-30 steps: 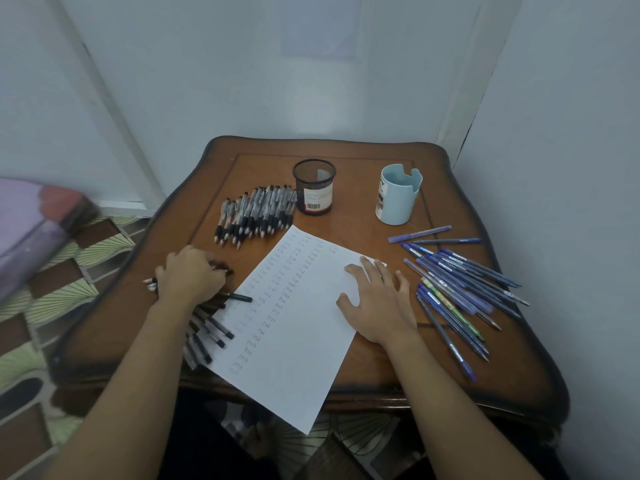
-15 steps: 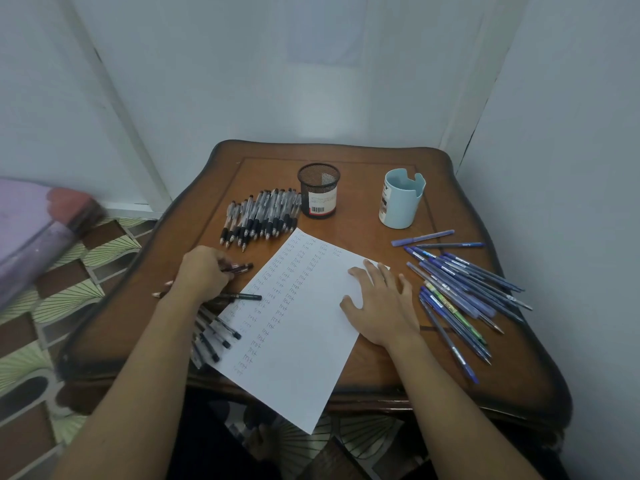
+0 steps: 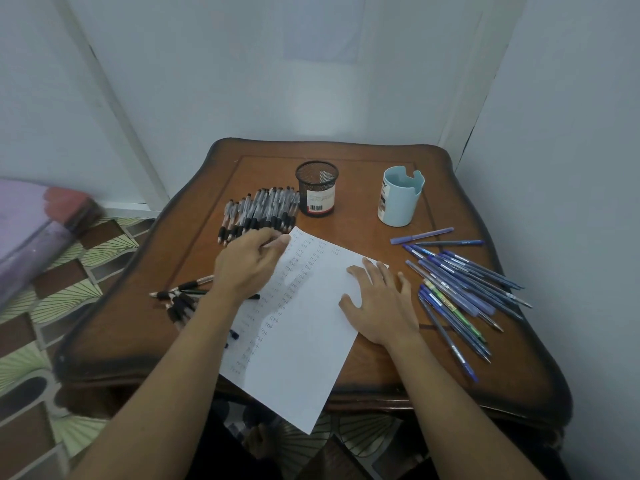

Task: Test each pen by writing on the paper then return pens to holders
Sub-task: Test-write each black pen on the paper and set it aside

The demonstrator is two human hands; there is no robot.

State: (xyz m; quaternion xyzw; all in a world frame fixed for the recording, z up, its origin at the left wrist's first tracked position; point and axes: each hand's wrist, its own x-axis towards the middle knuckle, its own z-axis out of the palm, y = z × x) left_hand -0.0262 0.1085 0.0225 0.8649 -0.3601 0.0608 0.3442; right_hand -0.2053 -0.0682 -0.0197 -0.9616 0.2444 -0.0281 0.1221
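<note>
Left hand (image 3: 249, 263) curled over the far-left corner of the paper (image 3: 304, 341), just short of the black pen row (image 3: 258, 211), can't tell if it holds a pen; right hand (image 3: 379, 303) lies flat on the paper near the table (image 3: 360, 209) front edge, so keep it pinned while writing.

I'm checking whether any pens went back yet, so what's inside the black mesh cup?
No pen sticks out of the black mesh cup; its far inner wall shows bare mesh and a pale label patch. The bottom is hidden behind the near wall.
</note>
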